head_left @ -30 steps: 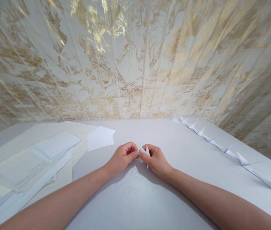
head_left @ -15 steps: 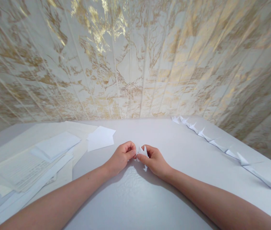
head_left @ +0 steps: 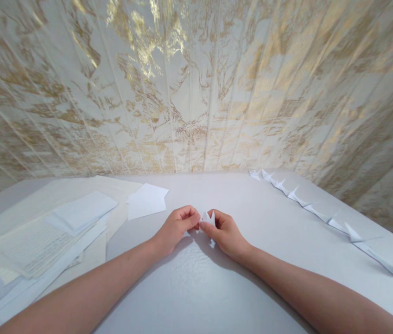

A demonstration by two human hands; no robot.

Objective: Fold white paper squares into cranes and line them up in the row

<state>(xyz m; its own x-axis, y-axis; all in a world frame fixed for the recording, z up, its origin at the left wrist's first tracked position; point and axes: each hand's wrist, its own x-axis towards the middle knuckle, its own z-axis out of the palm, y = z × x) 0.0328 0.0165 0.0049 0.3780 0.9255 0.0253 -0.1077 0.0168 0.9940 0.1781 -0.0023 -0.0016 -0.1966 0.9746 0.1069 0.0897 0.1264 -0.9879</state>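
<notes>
Just above the white table, a small folded white paper (head_left: 210,220) with pointed tips is pinched between my two hands. My right hand (head_left: 226,233) is closed on its right side, thumb in front and fingers behind. On the left, my left hand (head_left: 179,227) is closed too, its thumb and fingertips pressed together at the paper's left edge. My fingers cover much of the paper, so its full shape is hidden. A row of folded paper cranes (head_left: 352,233) runs along the table's right edge.
Several sheets and printed papers (head_left: 40,248) lie overlapped on the left of the table (head_left: 196,297). Blank white pieces (head_left: 148,202) rest at the back, left of centre. A gold-patterned curtain or wall covering (head_left: 189,93) stands behind the table.
My left thumb has shifted slightly to the right, nearer my right thumb. The folded paper stays between my hands in nearly the same place.
</notes>
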